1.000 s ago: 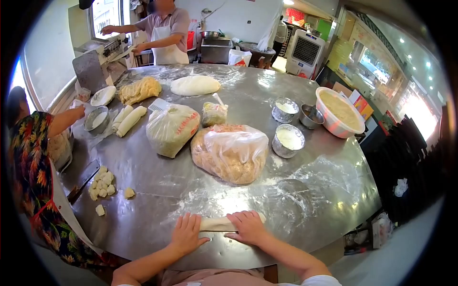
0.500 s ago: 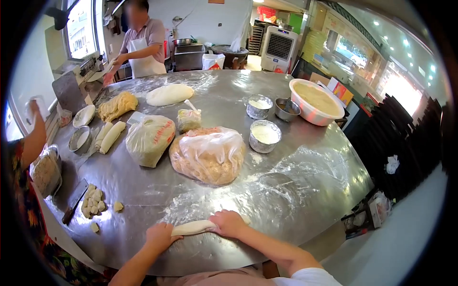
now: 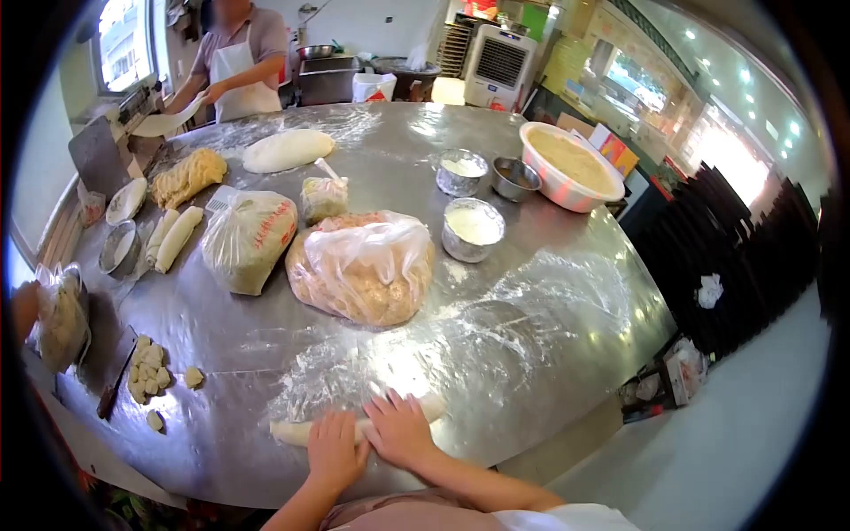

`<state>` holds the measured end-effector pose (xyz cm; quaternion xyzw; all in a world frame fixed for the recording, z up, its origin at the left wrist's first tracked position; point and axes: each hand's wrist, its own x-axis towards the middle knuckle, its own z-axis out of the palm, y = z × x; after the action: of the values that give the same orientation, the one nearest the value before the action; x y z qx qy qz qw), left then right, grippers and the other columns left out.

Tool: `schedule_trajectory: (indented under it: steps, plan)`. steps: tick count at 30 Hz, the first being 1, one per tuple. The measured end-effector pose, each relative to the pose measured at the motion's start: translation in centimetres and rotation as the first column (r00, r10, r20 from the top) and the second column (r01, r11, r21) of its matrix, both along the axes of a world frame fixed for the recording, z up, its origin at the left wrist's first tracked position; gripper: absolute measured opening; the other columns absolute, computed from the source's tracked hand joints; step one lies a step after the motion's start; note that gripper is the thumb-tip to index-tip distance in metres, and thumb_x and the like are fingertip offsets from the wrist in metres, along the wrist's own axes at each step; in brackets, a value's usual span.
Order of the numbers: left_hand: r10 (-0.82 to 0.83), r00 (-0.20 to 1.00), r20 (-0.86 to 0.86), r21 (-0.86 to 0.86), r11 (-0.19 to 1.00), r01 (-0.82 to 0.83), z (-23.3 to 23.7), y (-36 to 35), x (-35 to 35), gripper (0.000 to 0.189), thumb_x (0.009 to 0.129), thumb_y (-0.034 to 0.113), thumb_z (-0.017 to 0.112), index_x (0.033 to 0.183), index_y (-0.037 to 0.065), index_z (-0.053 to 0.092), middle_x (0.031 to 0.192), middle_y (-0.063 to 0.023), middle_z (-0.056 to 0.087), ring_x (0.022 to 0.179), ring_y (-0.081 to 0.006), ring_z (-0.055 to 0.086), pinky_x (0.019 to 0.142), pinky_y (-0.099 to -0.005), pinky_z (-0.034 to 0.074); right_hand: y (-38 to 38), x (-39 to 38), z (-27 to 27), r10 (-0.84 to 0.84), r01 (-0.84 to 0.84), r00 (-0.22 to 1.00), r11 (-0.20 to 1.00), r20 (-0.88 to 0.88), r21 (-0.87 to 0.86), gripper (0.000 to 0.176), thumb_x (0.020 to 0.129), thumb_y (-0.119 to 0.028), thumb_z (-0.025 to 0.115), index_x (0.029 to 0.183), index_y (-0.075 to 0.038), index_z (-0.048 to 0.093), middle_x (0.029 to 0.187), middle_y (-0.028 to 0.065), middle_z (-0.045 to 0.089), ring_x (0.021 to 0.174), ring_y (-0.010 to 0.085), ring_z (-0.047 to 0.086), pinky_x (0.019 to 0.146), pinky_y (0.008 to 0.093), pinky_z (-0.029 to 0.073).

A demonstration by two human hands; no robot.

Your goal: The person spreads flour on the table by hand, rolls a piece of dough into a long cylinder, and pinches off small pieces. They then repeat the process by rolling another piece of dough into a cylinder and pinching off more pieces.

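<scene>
A pale rope of dough (image 3: 290, 433) lies crosswise near the front edge of the steel table. My left hand (image 3: 337, 450) rests flat on its middle, fingers stretched forward. Right beside it, my right hand (image 3: 400, 430) presses on the dough with fingers extended. The two hands nearly touch, and they cover the middle of the rope; both ends show. Scattered flour (image 3: 310, 376) lies just beyond the hands. Farther back sits a large mass of dough or filling (image 3: 354, 283) under clear plastic.
Small dough pieces (image 3: 147, 372) and a cleaver (image 3: 115, 380) lie at left, near another person's hand (image 3: 25, 310). Flour bowls (image 3: 474, 227) and a wide tub (image 3: 571, 168) stand toward the right. Across the table, a person in an apron (image 3: 243, 80) holds a dough sheet (image 3: 168, 119).
My hands have gone from gripping the dough rope, apart, to lying flat on it close together. The view has shifted. The person at left has lowered an arm to the plastic bag.
</scene>
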<state>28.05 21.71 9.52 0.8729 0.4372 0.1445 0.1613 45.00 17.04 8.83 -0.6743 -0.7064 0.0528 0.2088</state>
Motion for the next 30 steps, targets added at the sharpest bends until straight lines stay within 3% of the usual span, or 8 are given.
schedule_trajectory:
  steps: [4, 11, 14, 19, 23, 24, 29, 30]
  plan:
    - [0.057, 0.998, -0.005, 0.006, 0.998, -0.057, -0.5, -0.7, -2.1, 0.058, 0.084, 0.036, 0.069, 0.134, 0.007, 0.059, 0.142, -0.0154, 0.055, 0.131, -0.0376, 0.05, 0.107, -0.0544, 0.036, -2.0, 1.8, 0.2, 0.04, -0.037, 0.994, 0.999, 0.098, -0.029, 0.049, 0.091, -0.048, 0.058, 0.13, -0.019, 0.065, 0.136, 0.0097, 0.06, 0.13, 0.0359, 0.051, 0.105, 0.0616, 0.037]
    - [0.419, 0.906, -0.065, 0.025, 0.908, -0.418, -0.4, 8.8, -0.4, 0.064, 0.088, 0.041, 0.066, 0.141, 0.007, 0.053, 0.15, -0.0196, 0.046, 0.141, -0.0391, 0.039, 0.113, -0.0587, 0.028, 9.3, 5.2, 1.3, -0.211, 0.246, 0.964, 0.937, 0.159, -0.25, 0.056, 0.093, -0.045, 0.055, 0.143, -0.019, 0.055, 0.156, 0.0114, 0.041, 0.143, 0.0387, 0.037, 0.114, 0.0618, 0.028]
    - [0.398, 0.917, -0.024, 0.034, 0.917, -0.397, -1.2, 9.7, -1.1, 0.063, 0.088, 0.042, 0.066, 0.14, 0.007, 0.054, 0.15, -0.0187, 0.046, 0.142, -0.0366, 0.038, 0.113, -0.058, 0.029, 8.5, 5.4, 0.2, -0.137, 0.152, 0.979, 0.983, 0.149, -0.1, 0.054, 0.09, -0.046, 0.06, 0.136, -0.017, 0.06, 0.144, 0.0099, 0.053, 0.133, 0.0351, 0.047, 0.11, 0.0588, 0.033]
    - [0.008, 0.996, -0.093, 0.091, 0.996, 0.001, 0.8, 4.9, -5.2, 0.068, 0.08, 0.053, 0.073, 0.129, 0.008, 0.06, 0.128, -0.014, 0.059, 0.119, -0.0317, 0.055, 0.099, -0.0508, 0.04, 2.6, 7.6, 1.8, 0.207, -0.208, 0.978, 0.976, 0.021, 0.058, 0.054, 0.078, -0.049, 0.076, 0.122, -0.019, 0.064, 0.122, 0.0066, 0.063, 0.114, 0.0289, 0.058, 0.098, 0.0527, 0.04]
    - [0.075, 0.992, -0.097, 0.139, 0.988, -0.061, -0.1, 5.4, -4.4, 0.066, 0.074, 0.061, 0.074, 0.112, 0.008, 0.065, 0.104, -0.008, 0.064, 0.101, -0.0273, 0.061, 0.083, -0.0415, 0.046, 4.7, 7.1, 1.1, 0.109, -0.112, 0.984, 0.994, 0.144, 0.009, 0.048, 0.073, -0.054, 0.079, 0.099, -0.016, 0.07, 0.099, 0.0059, 0.064, 0.096, 0.028, 0.062, 0.078, 0.0438, 0.048]
    - [0.073, 0.992, -0.105, 0.176, 0.983, -0.054, -0.8, 6.3, -4.0, 0.06, 0.077, 0.061, 0.073, 0.102, 0.008, 0.065, 0.096, -0.0092, 0.064, 0.095, -0.0294, 0.063, 0.077, -0.0421, 0.05, 5.9, 7.3, 0.1, 0.1, -0.124, 0.981, 0.982, 0.164, 0.141, 0.044, 0.073, -0.055, 0.079, 0.091, -0.016, 0.068, 0.085, 0.0078, 0.061, 0.082, 0.0292, 0.063, 0.067, 0.0443, 0.049]
    - [-0.03, 0.973, -0.228, -0.175, 0.985, -0.01, 0.8, 7.8, -5.4, 0.059, 0.082, 0.062, 0.069, 0.102, 0.007, 0.066, 0.094, -0.014, 0.066, 0.086, -0.0357, 0.066, 0.075, -0.0488, 0.053, 6.5, 9.8, 2.1, 0.206, -0.116, 0.952, 0.927, 0.225, -0.357, 0.058, 0.081, -0.07, 0.064, 0.089, -0.013, 0.07, 0.082, 0.0116, 0.068, 0.076, 0.0347, 0.066, 0.063, 0.0489, 0.052]
    - [-0.08, 0.957, -0.277, -0.288, 0.957, -0.003, 1.9, 7.3, -6.0, 0.06, 0.082, 0.063, 0.068, 0.102, 0.006, 0.066, 0.095, -0.0149, 0.067, 0.085, -0.0368, 0.066, 0.075, -0.0497, 0.053, 5.7, 10.5, 1.6, 0.214, -0.147, 0.959, 0.935, 0.184, -0.322, 0.055, 0.081, -0.068, 0.066, 0.088, -0.013, 0.07, 0.082, 0.0122, 0.068, 0.077, 0.0347, 0.066, 0.064, 0.0482, 0.052]
